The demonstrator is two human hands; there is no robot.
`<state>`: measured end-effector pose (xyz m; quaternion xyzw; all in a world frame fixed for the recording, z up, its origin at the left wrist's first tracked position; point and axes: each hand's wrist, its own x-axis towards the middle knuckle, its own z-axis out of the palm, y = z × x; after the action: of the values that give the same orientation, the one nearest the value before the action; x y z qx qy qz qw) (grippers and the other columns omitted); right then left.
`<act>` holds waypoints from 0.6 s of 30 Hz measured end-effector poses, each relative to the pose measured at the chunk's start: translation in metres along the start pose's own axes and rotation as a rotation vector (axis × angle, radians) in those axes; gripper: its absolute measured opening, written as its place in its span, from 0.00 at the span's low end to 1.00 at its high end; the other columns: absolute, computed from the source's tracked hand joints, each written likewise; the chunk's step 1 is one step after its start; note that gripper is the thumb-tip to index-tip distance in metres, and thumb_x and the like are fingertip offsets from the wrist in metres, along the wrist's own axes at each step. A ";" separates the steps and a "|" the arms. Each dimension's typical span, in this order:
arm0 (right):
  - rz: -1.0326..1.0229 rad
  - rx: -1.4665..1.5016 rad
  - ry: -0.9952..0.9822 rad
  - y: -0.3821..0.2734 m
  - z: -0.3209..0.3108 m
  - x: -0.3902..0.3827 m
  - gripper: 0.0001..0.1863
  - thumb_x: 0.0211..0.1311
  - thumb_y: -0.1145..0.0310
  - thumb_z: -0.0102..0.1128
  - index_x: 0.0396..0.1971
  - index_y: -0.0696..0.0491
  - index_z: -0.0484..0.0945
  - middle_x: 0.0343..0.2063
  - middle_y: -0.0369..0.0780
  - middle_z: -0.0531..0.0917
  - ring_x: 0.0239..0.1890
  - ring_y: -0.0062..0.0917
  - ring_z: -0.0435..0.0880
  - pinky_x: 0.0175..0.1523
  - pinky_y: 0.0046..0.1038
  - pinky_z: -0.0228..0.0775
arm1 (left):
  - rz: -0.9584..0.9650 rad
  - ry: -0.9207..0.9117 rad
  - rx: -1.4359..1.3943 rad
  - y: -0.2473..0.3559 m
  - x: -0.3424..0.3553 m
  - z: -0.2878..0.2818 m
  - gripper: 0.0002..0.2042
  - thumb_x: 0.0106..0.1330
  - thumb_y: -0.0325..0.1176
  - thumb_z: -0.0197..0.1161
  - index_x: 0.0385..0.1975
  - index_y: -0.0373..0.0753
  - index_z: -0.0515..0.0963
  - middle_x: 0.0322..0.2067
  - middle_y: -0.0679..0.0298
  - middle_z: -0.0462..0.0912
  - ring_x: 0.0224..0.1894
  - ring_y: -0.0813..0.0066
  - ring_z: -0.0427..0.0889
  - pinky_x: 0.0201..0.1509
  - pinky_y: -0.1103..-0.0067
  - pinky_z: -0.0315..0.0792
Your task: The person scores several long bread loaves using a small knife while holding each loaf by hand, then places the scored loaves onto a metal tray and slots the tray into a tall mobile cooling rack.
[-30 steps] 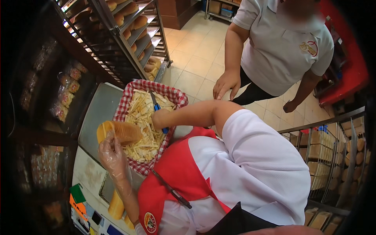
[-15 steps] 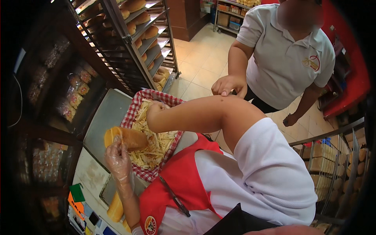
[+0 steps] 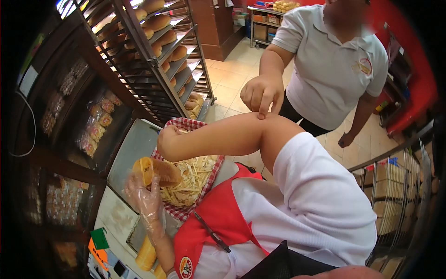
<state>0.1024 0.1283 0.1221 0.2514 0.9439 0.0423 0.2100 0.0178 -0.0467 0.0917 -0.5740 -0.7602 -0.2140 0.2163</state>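
Note:
My left hand [image 3: 147, 197], in a clear plastic glove, is closed around a long bread roll [image 3: 166, 174]. The roll is slit, and its cut opening shows at the left end. Behind it lies a basket lined with red-and-white checked cloth [image 3: 217, 163], full of pale yellow strips [image 3: 197, 174] that look like thin fries or shredded cheese. Reaching across from the right, my right hand [image 3: 168, 142] hangs above the basket's far left side, just beyond the roll. Its fingers are curled, and what they hold is hidden.
A co-worker's hand [image 3: 265, 95] touches my right forearm near the elbow. A tall rack [image 3: 155, 63] of bread trays stands beyond the counter [image 3: 111, 204]. More rolls [image 3: 146, 253] lie near my left forearm. A wire shelf [image 3: 395, 204] of loaves is at right.
My right hand has lifted out of the strips and moved left toward the roll. The roll has tilted, showing its cut opening. The co-worker's finger now presses on my forearm.

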 end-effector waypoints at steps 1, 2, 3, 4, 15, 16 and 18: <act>-0.002 0.064 0.080 0.001 0.001 -0.006 0.16 0.47 0.67 0.66 0.38 0.51 0.83 0.39 0.39 0.83 0.38 0.33 0.83 0.28 0.37 0.75 | 0.030 -0.005 -0.028 -0.006 -0.005 0.010 0.21 0.55 0.37 0.65 0.49 0.38 0.76 0.45 0.49 0.75 0.49 0.48 0.72 0.54 0.61 0.66; -0.015 0.127 0.101 0.002 0.004 -0.008 0.17 0.47 0.67 0.65 0.40 0.51 0.82 0.39 0.40 0.83 0.39 0.34 0.83 0.30 0.39 0.76 | 0.057 -0.004 -0.055 -0.008 -0.005 0.013 0.20 0.55 0.36 0.65 0.48 0.39 0.77 0.45 0.50 0.75 0.49 0.50 0.71 0.54 0.61 0.66; -0.029 0.189 0.123 0.003 0.010 -0.008 0.18 0.47 0.67 0.65 0.42 0.51 0.81 0.38 0.41 0.83 0.40 0.35 0.83 0.33 0.40 0.76 | 0.049 -0.030 -0.093 -0.009 -0.006 0.013 0.19 0.55 0.35 0.64 0.48 0.38 0.77 0.46 0.49 0.75 0.49 0.49 0.72 0.54 0.61 0.66; -0.045 0.251 0.145 0.005 0.016 -0.008 0.19 0.48 0.68 0.65 0.44 0.51 0.80 0.38 0.42 0.83 0.41 0.37 0.83 0.35 0.41 0.76 | 0.039 -0.056 -0.129 -0.007 -0.008 0.012 0.18 0.56 0.34 0.63 0.47 0.37 0.77 0.47 0.47 0.74 0.49 0.48 0.72 0.54 0.62 0.66; -0.140 0.891 0.171 0.018 0.113 -0.007 0.36 0.41 0.77 0.55 0.59 0.54 0.64 0.33 0.50 0.82 0.37 0.41 0.82 0.38 0.39 0.74 | -0.018 0.081 -0.307 -0.005 -0.014 0.015 0.13 0.56 0.26 0.61 0.42 0.37 0.79 0.33 0.53 0.79 0.37 0.53 0.77 0.44 0.65 0.70; -0.134 0.928 0.183 0.011 0.123 -0.001 0.37 0.41 0.77 0.55 0.59 0.53 0.63 0.33 0.51 0.81 0.37 0.41 0.82 0.38 0.38 0.73 | -0.103 0.072 -0.258 -0.012 -0.018 0.015 0.12 0.57 0.27 0.61 0.42 0.37 0.79 0.32 0.53 0.79 0.35 0.52 0.77 0.43 0.65 0.71; -0.120 1.069 0.284 -0.003 0.135 -0.008 0.36 0.42 0.75 0.57 0.59 0.54 0.62 0.33 0.52 0.81 0.35 0.41 0.82 0.38 0.38 0.74 | -0.275 0.093 -0.275 -0.025 -0.034 0.010 0.10 0.60 0.29 0.59 0.39 0.34 0.79 0.30 0.52 0.80 0.33 0.55 0.78 0.40 0.68 0.72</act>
<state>0.1637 0.1178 0.0017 0.2605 0.8657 -0.4209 -0.0741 0.0014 -0.0740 0.0620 -0.4785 -0.7841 -0.3697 0.1395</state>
